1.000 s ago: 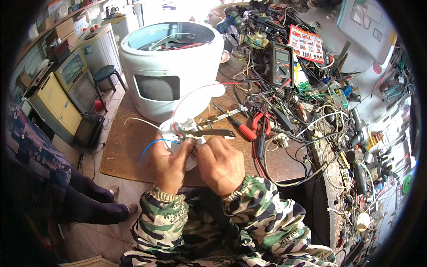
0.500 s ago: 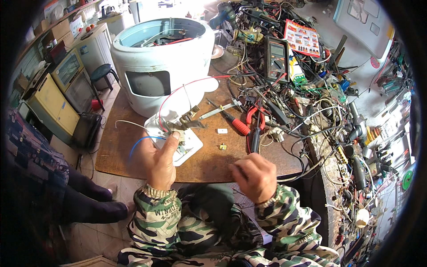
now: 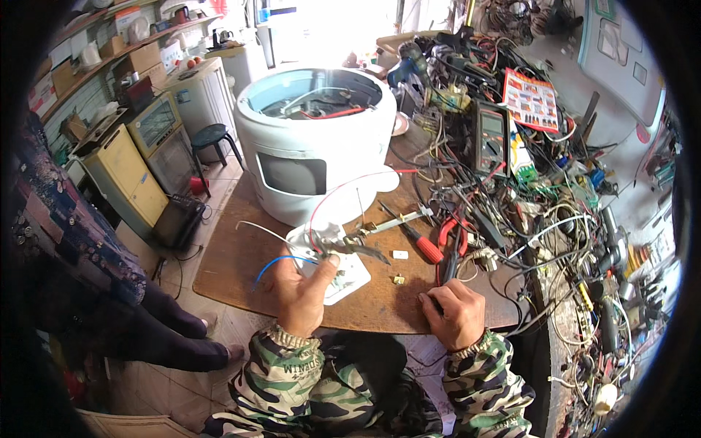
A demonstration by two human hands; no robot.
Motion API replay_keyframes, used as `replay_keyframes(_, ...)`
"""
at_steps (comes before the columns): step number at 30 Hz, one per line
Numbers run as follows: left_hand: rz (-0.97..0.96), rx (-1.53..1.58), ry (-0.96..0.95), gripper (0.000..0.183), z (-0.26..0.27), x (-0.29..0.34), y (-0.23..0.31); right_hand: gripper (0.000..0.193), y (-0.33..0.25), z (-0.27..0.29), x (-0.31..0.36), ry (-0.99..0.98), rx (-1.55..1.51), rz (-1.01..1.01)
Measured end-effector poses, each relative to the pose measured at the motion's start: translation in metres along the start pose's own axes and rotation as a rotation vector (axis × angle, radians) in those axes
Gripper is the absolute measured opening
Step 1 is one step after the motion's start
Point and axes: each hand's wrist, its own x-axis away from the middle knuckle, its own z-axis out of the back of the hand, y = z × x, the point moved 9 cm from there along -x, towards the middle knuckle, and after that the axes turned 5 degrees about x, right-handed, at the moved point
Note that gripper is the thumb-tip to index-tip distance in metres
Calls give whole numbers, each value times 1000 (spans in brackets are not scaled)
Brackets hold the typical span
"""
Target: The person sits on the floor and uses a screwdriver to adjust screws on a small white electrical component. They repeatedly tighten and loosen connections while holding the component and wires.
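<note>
The left hand (image 3: 303, 292) grips a white plate (image 3: 355, 279) in front of the white housing (image 3: 355, 155), on its near side, with the thumb lying over the fittings and the fingers out of sight at the left edge. The plate looks like light, stiff plastic, rather smooth and likely to crack at its rim before it bends. A dark metal strip (image 3: 374, 252) juts to the right from it and probably makes it top-heavy; the bare rim would be the safest hold. The blue wire (image 3: 281, 259), the pale wire (image 3: 264, 229) and the red wire (image 3: 321, 206) look thin and soft (poor things to lift by, since their joints may be weak).

The right hand (image 3: 454, 310) is curled in a loose fist at the near edge of the tabletop (image 3: 226, 285), nearer the person than the housing and to its right; whether something small is tucked inside, I cannot tell. Between the hands, also in front of the housing, lie a small white block (image 3: 400, 255) and a small yellowish piece (image 3: 398, 279).

The housing itself is a round container without a cover, with a red lead (image 3: 332, 114) and darker parts inside; its lower depth is hidden.
</note>
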Motion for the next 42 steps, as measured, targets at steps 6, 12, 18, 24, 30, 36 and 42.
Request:
replay_keyframes(6, 19, -21, 11, 42, -1, 4, 4, 15, 3, -4, -5, -37, -45, 42)
replay_keyframes(12, -11, -82, 16, 40, 0, -1, 7, 15, -3, -5, -6, -26, 20, 64)
replay_keyframes(18, -8, -35, 17, 43, 0, 0, 2, 12, -4, -3, -6, -30, 14, 8)
replay_keyframes(24, -42, -61, -18, 45, 0, -2, 1, 11, -2, -2, -4, -18, 3, 14)
replay_keyframes(30, -18, 26, 14, 44, 5, 1, 4, 11, -3, -6, -7, -16, 6, 35)
replay_keyframes(36, -46, -11, 49, 42, 2, 0, 8, 13, 0, -5, -2, -10, 44, 38)
replay_keyframes(42, -139, 4, 107, 40, 14, 4, 15, 14, -1, -4, -3, 2, 29, 44)
